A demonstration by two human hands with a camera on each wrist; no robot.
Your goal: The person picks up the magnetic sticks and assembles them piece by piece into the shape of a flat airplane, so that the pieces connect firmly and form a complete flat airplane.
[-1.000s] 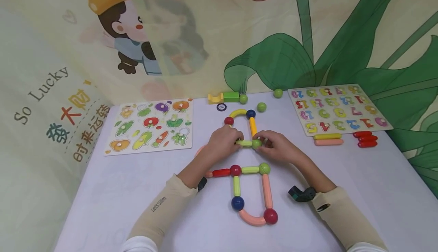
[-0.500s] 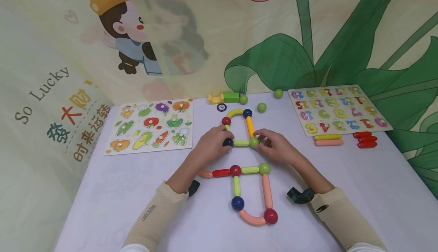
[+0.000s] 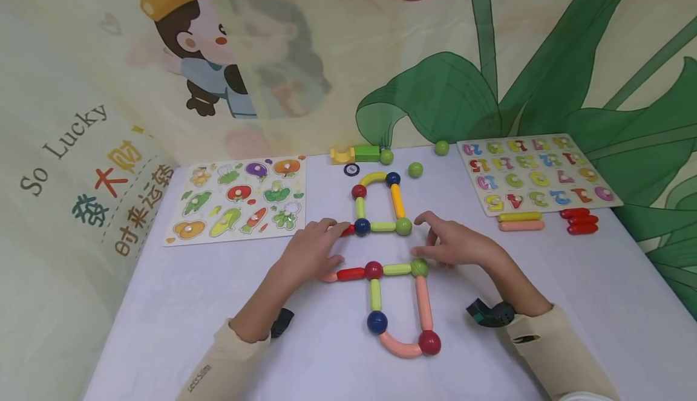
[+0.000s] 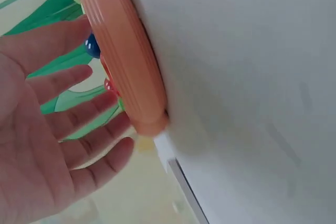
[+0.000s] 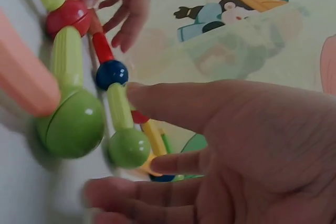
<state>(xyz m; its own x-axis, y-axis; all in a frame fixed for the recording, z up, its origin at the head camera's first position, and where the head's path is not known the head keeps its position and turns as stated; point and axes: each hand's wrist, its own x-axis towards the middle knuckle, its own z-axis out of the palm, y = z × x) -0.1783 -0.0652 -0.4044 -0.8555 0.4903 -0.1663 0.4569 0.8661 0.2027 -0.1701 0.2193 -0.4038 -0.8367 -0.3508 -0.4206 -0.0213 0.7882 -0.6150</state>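
My left hand (image 3: 310, 247) has its fingers at a red stick beside the blue ball (image 3: 362, 227) of the far loop. The left wrist view shows that palm with fingers spread beside a pink curved stick (image 4: 123, 51). My right hand (image 3: 454, 241) hovers with loosely bent fingers just right of the far loop's green ball (image 3: 403, 226), holding nothing. Light green, orange and yellow sticks complete this loop with a red ball (image 3: 359, 191). Nearer me lies a second loop of sticks and balls, joined at its red ball (image 3: 374, 270) to a red stick (image 3: 351, 274).
A vegetable peg puzzle (image 3: 234, 201) lies at left, a number puzzle (image 3: 539, 174) at right. Loose yellow, pink and red sticks (image 3: 582, 221) lie below the latter. At the back are green balls (image 3: 415, 169), a green block (image 3: 367, 153) and a yellow block (image 3: 342, 156).
The far loop has shifted slightly left. My left hand has moved left off its blue ball, uncovering it, and my right hand has drawn back from the green ball.
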